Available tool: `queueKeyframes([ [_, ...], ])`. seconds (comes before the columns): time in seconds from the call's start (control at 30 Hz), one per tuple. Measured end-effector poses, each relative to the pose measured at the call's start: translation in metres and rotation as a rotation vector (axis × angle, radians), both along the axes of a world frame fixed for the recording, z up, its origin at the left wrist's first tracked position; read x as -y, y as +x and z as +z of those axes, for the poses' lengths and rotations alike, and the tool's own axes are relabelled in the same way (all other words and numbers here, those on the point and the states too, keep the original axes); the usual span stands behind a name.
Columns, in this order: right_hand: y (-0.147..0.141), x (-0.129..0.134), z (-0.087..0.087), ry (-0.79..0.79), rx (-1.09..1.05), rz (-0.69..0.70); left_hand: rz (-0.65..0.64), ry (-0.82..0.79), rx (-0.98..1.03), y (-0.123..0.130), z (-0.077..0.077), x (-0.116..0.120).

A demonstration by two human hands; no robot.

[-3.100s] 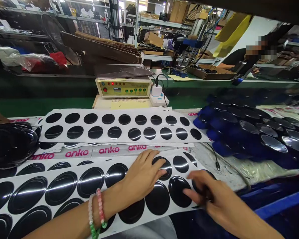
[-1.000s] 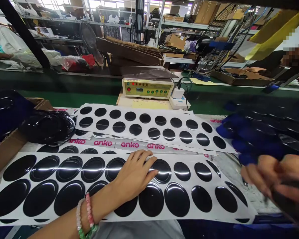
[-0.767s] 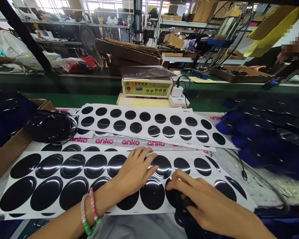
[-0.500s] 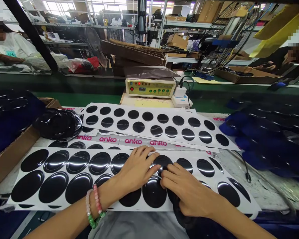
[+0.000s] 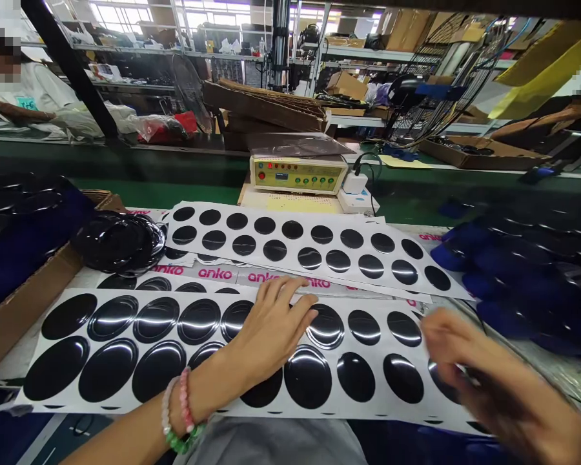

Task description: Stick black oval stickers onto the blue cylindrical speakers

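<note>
Your L hand (image 5: 274,330) is resting half-open on the white sheet (image 5: 336,405) before you, gripping nothing; R hand (image 5: 465,361) is blurring by its R end, can't tell its grip. Black discs (image 5: 356,376) are looking light, bendy, prob. slick: try edges.

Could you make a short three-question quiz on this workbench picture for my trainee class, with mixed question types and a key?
1. Which hand lies palm down on the front sheet of black discs?
2. True or false: the control box stands nearer the person than the rear sheet.
3. The beaded bracelets show which colours?
A) blue and orange
B) pink and green
C) black and yellow

Key:
1. The left hand.
2. False; it stands beyond that sheet.
3. B
</note>
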State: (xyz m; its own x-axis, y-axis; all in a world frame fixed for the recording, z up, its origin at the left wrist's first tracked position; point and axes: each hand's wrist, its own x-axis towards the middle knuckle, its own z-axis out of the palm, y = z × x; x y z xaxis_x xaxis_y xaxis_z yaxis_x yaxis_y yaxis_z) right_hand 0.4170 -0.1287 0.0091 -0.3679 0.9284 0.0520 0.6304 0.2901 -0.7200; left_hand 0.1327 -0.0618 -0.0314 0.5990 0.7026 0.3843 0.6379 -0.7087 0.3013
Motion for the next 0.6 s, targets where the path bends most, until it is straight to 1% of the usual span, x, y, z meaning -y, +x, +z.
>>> queueKeyframes([
  [0.07,-0.036,-0.021,0.003,-0.011,0.137,0.203,0.039,-0.01,-0.041,-0.008,0.005,0.003],
  [0.13,-0.069,-0.046,-0.003,0.062,0.242,0.374,0.085,-0.056,-0.088,-0.016,0.002,0.007],
  [0.17,-0.083,-0.058,-0.008,0.11,0.286,0.435,0.107,-0.078,-0.099,-0.02,-0.002,0.009],
  [0.23,-0.101,-0.076,-0.019,0.192,0.339,0.498,0.142,-0.111,-0.1,-0.026,-0.012,0.013],
  [0.33,-0.111,-0.088,-0.033,0.254,0.386,0.529,0.173,-0.143,-0.073,-0.03,-0.023,0.015],
  [0.47,-0.112,-0.088,-0.046,0.275,0.296,0.531,0.182,-0.17,-0.051,-0.03,-0.023,0.015],
  [0.53,-0.103,-0.084,-0.048,0.277,0.205,0.494,0.181,-0.176,-0.045,-0.03,-0.023,0.015],
  [0.6,-0.085,-0.078,-0.042,0.277,0.076,0.428,0.181,-0.175,-0.036,-0.03,-0.023,0.015],
])
